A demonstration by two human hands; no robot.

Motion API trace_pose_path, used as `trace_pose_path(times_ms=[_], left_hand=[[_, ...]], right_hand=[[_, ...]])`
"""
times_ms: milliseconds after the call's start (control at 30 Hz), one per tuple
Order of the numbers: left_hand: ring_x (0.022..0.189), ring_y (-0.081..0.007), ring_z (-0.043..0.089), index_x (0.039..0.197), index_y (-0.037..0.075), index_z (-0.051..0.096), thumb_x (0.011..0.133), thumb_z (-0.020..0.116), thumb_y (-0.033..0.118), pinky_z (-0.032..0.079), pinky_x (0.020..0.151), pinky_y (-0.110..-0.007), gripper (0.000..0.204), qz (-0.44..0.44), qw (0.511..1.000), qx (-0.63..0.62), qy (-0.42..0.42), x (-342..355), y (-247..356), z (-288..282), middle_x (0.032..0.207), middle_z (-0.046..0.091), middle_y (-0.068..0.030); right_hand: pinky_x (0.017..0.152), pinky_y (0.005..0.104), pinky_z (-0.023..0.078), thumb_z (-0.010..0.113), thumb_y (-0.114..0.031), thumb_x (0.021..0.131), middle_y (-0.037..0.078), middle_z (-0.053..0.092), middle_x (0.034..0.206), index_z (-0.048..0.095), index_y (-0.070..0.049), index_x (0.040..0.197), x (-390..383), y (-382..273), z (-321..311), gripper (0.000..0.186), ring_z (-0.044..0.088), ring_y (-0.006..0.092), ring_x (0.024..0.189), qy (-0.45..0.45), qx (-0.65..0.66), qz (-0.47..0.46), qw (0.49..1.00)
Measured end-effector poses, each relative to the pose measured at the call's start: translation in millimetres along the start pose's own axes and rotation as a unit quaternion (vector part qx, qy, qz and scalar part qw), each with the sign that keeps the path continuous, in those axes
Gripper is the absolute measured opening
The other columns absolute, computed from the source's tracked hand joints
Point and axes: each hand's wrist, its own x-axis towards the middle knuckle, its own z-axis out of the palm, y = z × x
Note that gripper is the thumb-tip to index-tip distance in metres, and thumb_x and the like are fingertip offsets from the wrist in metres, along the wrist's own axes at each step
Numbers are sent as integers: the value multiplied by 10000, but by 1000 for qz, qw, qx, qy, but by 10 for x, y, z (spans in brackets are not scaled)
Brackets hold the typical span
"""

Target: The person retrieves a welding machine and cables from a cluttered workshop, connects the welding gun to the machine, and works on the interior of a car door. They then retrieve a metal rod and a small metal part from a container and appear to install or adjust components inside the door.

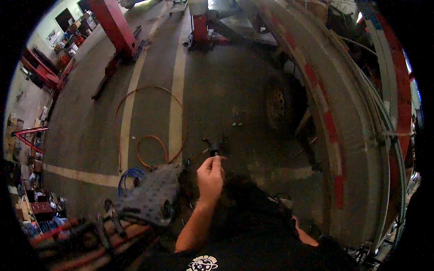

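Head view: dark floor (217, 86) fills most of the scene, crossed by pale stripes (177, 81). Along the right side runs a long grey rail (359, 131), its inner edge marked with red strips (331, 126). Two red posts stand on the far floor, one upper left (113, 27), one near top centre (200, 29). Lower left, just beside the left forearm (195, 229), sits a grey slab (153, 194) with a dimpled surface. A wheel (276, 104) stands in shadow between the hand and the rail. Orange hose (168, 161) lies in loops beyond the slab; blue hose (128, 174) is bunched at the slab's far left edge.

Left hand (210, 177): raised near mid-view, thumb and fingers pinched narrow on a small dark part (214, 147), which projects away from the fingertips. Its outline merges with the floor; appears branched, though the light is too poor for certainty. Right hand: out of sight, state cannot be told; only a patch of right forearm (305, 232) shows, lower right. Smallest noted: pale specks (237, 124) on the floor beyond the part.
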Motion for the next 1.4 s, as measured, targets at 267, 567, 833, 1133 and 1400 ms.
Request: trace_pose_path(times_ms=[267, 567, 833, 1133, 1400], left_hand=[[444, -71, 387, 849, 9, 604, 967, 470, 228, 283, 409, -236, 283, -20, 989, -64, 130, 2138, 678, -398, 521, 436, 11], [431, -84, 397, 871, 10, 622, 966, 465, 255, 305, 389, -241, 307, 53, 953, -79, 288, 3202, 1379, -914, 525, 439, 7], [460, -86, 388, 924, 28, 579, 983, 437, 272, 306, 425, -248, 288, 45, 933, -159, 320, 5134, 1927, -1421, 538, 441, 5], [468, -84, 388, 943, 5, 579, 985, 421, 247, 297, 437, -238, 293, 84, 955, -88, 270, 7123, 3201, -1639, 534, 435, 7], [445, -71, 369, 937, -3, 582, 985, 410, 240, 266, 411, -236, 301, 121, 947, -15, 297, 8690, 3677, -1903, 525, 432, 3]], right_hand=[[674, 392, 510, 680, -264, 745, 123, 669, 890, 652, -9, 901, 1216, -1830, -605, 300, 639, 293, 765, -2, 9, -29, 1000], [687, 395, 514, 685, -247, 737, 123, 671, 915, 653, -7, 916, 2183, -3640, -1351, 301, 642, 303, 779, -31, 52, -71, 996], [783, 441, 500, 712, -387, 698, 193, 649, 987, 637, -18, 1023, 3408, -5515, -1808, 498, 627, 345, 929, 56, -114, -60, 990], [731, 422, 521, 704, -390, 666, 189, 667, 840, 642, 8, 1001, 4117, -7579, -2121, 524, 658, 316, 810, 101, -74, -70, 990], [701, 418, 510, 703, -508, 653, 177, 674, 850, 682, -12, 867, 4869, -9745, -2127, 540, 659, 321, 829, 7, -83, -59, 995]])
